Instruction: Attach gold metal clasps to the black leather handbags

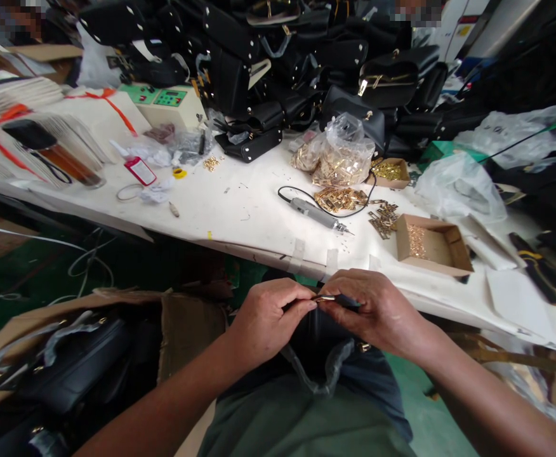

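Note:
Over my lap, a black bag (313,330) with a plastic-wrapped handle (323,379) hangs below both hands. My left hand (275,311) pinches the near end of a dark strap with a metal piece (326,298) on it. Wrapped round the other side of that strap is my right hand (370,308), its fingers closed. The fingertips of both hands almost meet at the metal piece. A grey electric screwdriver (317,214) lies on the white table beyond the hands.
Gold metal parts (339,198) and an open cardboard tray (434,244) lie on the white table (244,219). Black bags (249,130) pile up behind. A carton of bags (178,336) stands at left. Pliers (542,270) are at right.

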`<control>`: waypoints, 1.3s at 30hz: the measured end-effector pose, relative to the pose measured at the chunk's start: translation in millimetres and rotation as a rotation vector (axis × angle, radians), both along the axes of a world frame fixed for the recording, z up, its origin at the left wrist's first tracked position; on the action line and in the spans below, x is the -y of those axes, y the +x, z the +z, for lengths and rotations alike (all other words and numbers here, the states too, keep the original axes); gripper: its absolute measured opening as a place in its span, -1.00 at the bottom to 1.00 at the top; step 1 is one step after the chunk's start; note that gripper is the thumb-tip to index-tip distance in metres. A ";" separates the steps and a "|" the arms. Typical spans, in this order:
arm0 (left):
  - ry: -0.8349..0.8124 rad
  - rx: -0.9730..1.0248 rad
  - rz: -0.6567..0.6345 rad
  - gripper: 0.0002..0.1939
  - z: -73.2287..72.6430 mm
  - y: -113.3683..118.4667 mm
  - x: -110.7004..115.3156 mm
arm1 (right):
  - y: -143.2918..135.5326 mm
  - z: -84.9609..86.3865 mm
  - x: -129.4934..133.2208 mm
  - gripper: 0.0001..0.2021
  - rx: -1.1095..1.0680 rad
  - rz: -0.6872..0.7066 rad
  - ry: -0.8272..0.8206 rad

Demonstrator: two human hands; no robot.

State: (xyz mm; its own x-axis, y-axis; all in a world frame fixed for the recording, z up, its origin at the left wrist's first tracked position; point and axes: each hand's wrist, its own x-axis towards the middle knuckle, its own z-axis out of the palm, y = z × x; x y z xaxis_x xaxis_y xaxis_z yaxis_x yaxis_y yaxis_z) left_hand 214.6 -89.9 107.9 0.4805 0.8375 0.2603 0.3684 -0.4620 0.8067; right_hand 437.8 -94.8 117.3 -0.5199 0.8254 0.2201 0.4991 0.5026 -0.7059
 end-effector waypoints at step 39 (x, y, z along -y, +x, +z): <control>0.763 -0.552 0.450 -0.78 36.0 -23.6 75.9 | -81.6 20.3 61.1 -0.59 -0.422 -0.404 -0.336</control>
State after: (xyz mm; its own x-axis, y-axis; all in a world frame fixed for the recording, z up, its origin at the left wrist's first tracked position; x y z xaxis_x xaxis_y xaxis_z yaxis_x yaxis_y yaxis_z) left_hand 191.0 -165.8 143.9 0.3776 0.6739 0.6350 0.8619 -0.5065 0.0251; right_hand 356.2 -155.9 137.6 -0.0814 0.9961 0.0339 0.2492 0.0533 -0.9670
